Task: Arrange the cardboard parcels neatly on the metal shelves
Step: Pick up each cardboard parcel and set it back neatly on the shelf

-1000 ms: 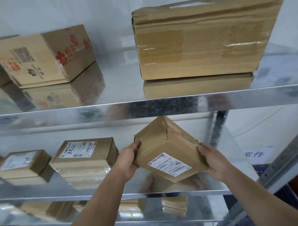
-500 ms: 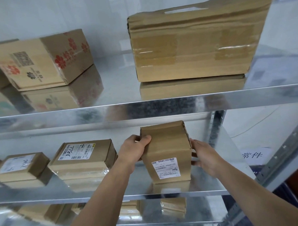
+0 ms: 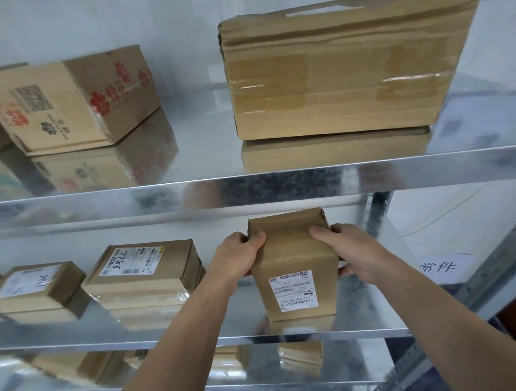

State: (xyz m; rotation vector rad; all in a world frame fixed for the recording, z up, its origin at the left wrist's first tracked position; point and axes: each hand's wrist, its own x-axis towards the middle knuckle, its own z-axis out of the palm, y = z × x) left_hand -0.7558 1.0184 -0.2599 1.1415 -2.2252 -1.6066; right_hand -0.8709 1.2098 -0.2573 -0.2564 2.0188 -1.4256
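Note:
A small cardboard parcel (image 3: 292, 259) with a white shipping label on its front face stands upright on the middle metal shelf (image 3: 197, 331), near its front edge. My left hand (image 3: 238, 256) grips its left side, thumb over the top. My right hand (image 3: 351, 253) grips its right side, with fingers laid across the top. Left of it on the same shelf lie a flat labelled parcel marked 7786 (image 3: 147, 271) and a smaller labelled parcel (image 3: 33, 289).
The upper shelf (image 3: 189, 145) carries a big taped box (image 3: 339, 64) at the right and a box with red flower prints (image 3: 69, 100) at the left. More parcels (image 3: 299, 357) sit on the shelf below. A shelf upright (image 3: 376, 216) stands behind my right hand.
The parcel was tilted in the air; I turned it upright and set it on the middle shelf. My right hand's fingers moved from its side onto its top.

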